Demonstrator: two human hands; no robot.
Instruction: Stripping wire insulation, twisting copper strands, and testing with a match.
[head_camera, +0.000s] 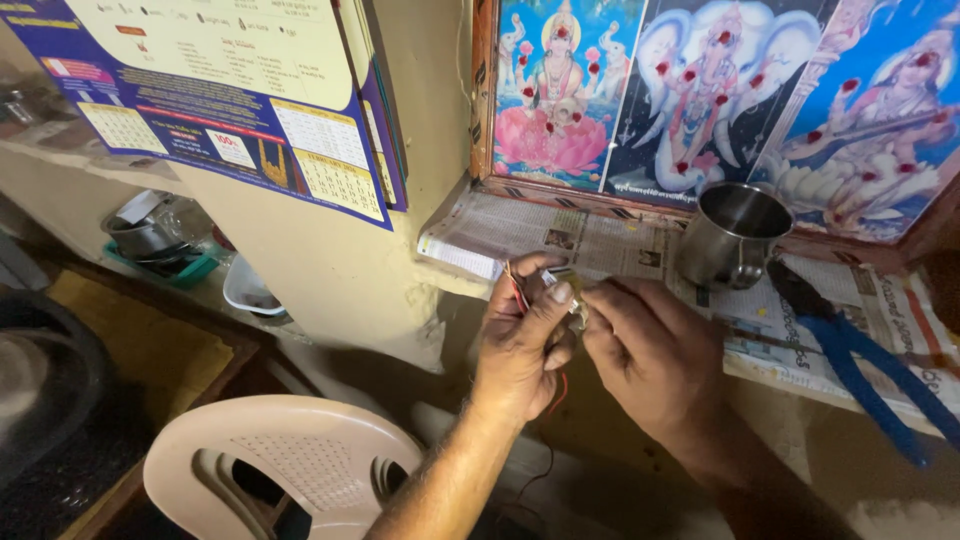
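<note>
Up at twelve o'clock the framed pictures (720, 90) lean on the wall behind a newspaper-lined shelf (600, 240), where a steel mug (728, 235) and blue-handled pliers (860, 350) lie at three o'clock, within reach. A white plastic chair (290, 470) sits at seven o'clock. Dead centre, left hand (522, 340) pinches thin red wires (516, 290) steady; right hand (655, 355) grips a small metal part (578, 312) touching them, close under the eyes.

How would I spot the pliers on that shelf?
Find the newspaper-covered shelf beneath the framed pictures. Right of the steel cup, past the right hand, lie the pliers: the only tool there, with dark jaws and long blue handles.
</note>
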